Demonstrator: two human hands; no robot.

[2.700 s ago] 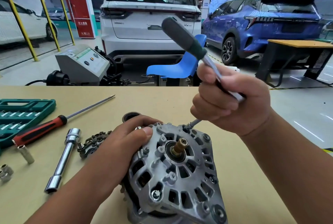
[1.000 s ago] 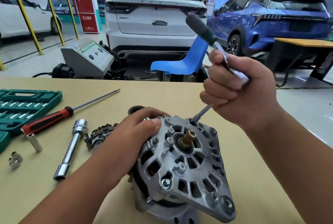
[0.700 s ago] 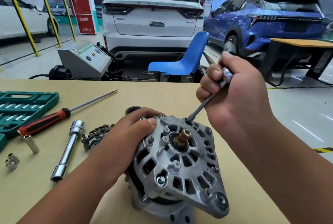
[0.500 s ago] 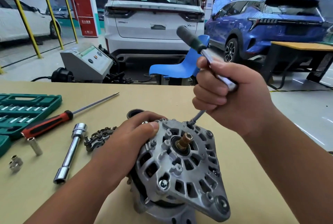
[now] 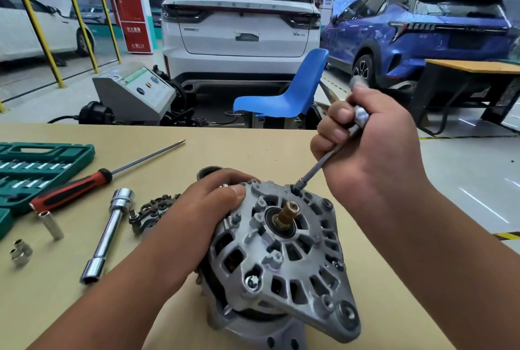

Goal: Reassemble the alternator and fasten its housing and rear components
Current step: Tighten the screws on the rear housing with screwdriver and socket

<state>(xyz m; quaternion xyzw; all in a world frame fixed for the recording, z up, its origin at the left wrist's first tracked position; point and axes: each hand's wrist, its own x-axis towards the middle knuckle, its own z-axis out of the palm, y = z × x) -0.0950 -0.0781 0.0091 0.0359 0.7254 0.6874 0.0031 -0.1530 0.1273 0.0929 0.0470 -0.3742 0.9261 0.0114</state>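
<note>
The alternator (image 5: pixel 281 245) lies on the table (image 5: pixel 253 147) toward 6 o'clock. It is cast metal, probably heavy and rigid, and best held by its ribbed rim. The left hand (image 5: pixel 208 209) clasps that rim at 10 o'clock. The right hand (image 5: pixel 374 147) is wrapped round a driver (image 5: pixel 320 165) whose tip meets a bolt at 12 o'clock. The writing on the red sign (image 5: pixel 129 12) is unreadable.

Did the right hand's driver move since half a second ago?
Yes: the driver tilted rightward, its handle clear of the blue chair, tip staying on the alternator bolt.
</note>
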